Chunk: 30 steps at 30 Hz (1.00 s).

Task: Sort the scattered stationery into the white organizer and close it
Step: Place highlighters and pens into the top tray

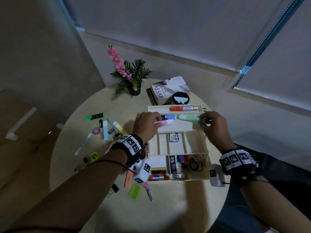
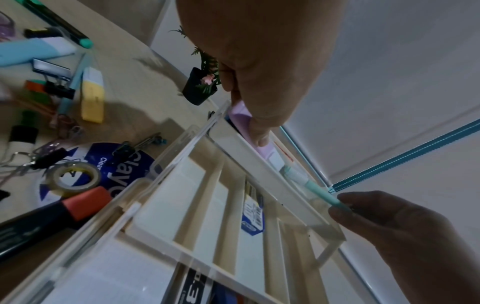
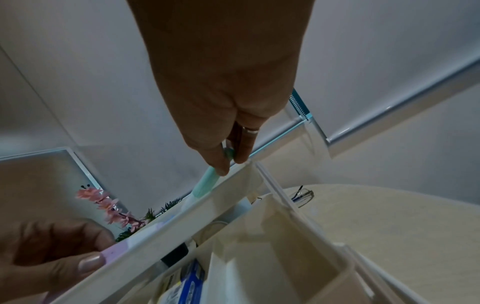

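Observation:
The white organizer (image 1: 178,148) stands open on the round table, its tiered trays spread out. My left hand (image 1: 157,121) pinches a lilac highlighter (image 1: 165,122) over the middle tray, beside a blue highlighter (image 1: 169,117) lying there. My right hand (image 1: 202,119) pinches the end of a mint-green highlighter (image 1: 188,117) over the same tray. An orange marker (image 1: 183,108) lies in the far tray. In the left wrist view the thumb presses the lilac highlighter (image 2: 265,150). In the right wrist view fingertips (image 3: 221,164) clamp the mint highlighter (image 3: 205,183).
Loose stationery lies left of the organizer: a green highlighter (image 1: 94,116), a pale blue one (image 1: 105,130), a yellow one (image 1: 119,128), a pen (image 1: 83,143), a binder clip (image 1: 113,190) and scissors (image 1: 148,190). A potted plant (image 1: 133,76) and a book (image 1: 168,91) stand behind.

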{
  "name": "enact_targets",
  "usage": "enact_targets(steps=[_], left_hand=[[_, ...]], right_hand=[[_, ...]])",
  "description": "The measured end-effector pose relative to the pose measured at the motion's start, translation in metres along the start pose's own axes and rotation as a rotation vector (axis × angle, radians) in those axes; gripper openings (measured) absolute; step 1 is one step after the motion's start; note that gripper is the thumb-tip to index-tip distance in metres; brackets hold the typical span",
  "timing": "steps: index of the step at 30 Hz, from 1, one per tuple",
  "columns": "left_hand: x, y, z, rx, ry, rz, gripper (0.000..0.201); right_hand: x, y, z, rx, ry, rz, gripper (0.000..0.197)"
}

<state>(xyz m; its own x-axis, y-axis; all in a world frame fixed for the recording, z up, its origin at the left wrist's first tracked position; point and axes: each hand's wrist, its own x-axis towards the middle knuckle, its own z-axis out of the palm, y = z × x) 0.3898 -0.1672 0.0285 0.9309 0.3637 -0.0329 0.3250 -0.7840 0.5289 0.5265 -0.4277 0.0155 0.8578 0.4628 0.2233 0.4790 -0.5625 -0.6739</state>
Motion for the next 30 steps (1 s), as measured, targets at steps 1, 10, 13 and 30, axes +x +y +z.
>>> enact_targets(steps=[1,10,13,30], left_hand=[[0.001,0.001,0.002,0.033,0.001,-0.002,0.007],[0.002,0.004,0.011,0.225,0.038,0.054,0.017],[0.000,0.006,0.012,0.184,0.028,0.109,0.016],[-0.005,0.007,0.015,0.135,0.049,0.097,0.017]], right_hand=[[0.002,0.001,0.003,0.001,-0.008,-0.005,0.022],[0.020,0.004,-0.002,-0.051,-0.086,-0.126,0.020],[0.024,0.004,-0.008,-0.102,-0.154,-0.113,0.017],[0.031,-0.021,0.018,-0.479,0.060,-0.005,0.036]])
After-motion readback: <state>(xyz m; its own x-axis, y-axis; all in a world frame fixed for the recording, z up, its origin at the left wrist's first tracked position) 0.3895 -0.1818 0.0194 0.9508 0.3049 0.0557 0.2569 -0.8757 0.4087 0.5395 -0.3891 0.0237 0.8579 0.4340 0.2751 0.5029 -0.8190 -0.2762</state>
